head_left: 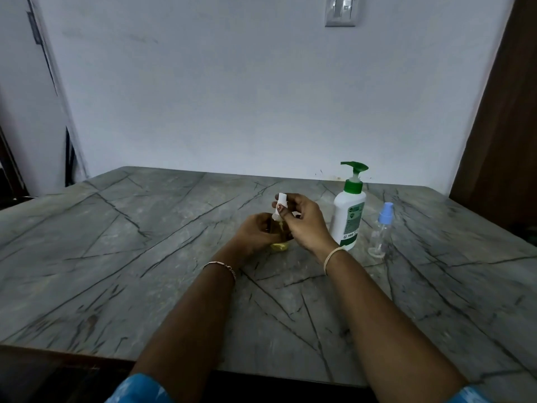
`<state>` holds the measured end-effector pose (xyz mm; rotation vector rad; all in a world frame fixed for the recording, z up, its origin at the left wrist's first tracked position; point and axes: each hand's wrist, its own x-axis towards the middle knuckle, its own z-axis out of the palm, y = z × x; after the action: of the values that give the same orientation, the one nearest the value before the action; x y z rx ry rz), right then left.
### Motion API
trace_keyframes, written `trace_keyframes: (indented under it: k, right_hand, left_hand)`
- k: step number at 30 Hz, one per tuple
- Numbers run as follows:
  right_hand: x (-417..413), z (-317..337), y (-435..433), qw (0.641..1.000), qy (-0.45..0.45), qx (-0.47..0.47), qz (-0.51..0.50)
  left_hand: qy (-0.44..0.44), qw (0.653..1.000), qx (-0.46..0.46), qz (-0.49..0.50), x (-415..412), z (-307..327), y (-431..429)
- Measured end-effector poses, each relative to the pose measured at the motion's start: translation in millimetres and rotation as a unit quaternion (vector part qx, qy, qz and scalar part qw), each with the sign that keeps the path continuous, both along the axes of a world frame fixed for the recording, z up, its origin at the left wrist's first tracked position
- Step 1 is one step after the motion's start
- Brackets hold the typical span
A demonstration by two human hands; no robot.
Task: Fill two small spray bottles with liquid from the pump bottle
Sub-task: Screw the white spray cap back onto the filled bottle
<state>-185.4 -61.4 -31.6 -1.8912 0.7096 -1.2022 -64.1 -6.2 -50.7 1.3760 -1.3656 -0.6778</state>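
A small clear spray bottle (279, 246) holding yellow liquid stands on the grey stone table (145, 257), mostly hidden by my hands. My left hand (255, 232) grips its body. My right hand (302, 221) pinches its white spray top (281, 199), which sits just above the bottle's neck. To the right stands the white pump bottle (348, 216) with a green pump head. Further right a second small clear spray bottle (380, 231) with a light blue top stands untouched.
A white wall rises behind the table, with a switch plate (341, 11) high up. A dark wooden panel (499, 126) borders the right side. The table's near edge runs across the bottom of the view.
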Motion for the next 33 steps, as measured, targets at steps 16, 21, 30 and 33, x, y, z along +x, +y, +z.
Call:
trace_keyframes:
  k: [16, 21, 30, 33]
  right_hand:
    - [0, 1, -1, 0.997, -0.018, -0.030, -0.075]
    - [2, -2, 1, 0.995, -0.021, -0.043, -0.085]
    - [12, -7, 2, 0.993, -0.038, -0.031, -0.104]
    - [13, -11, 3, 0.993, -0.051, -0.032, -0.103]
  left_hand:
    - [0.000, 1.000, 0.029, -0.002, 0, 4, 5]
    - [-0.027, 0.999, 0.031, 0.025, -1, 3, 4]
    - [-0.084, 0.994, 0.014, 0.068, -3, 5, 4]
    - [-0.099, 0.992, 0.015, 0.076, -2, 6, 2]
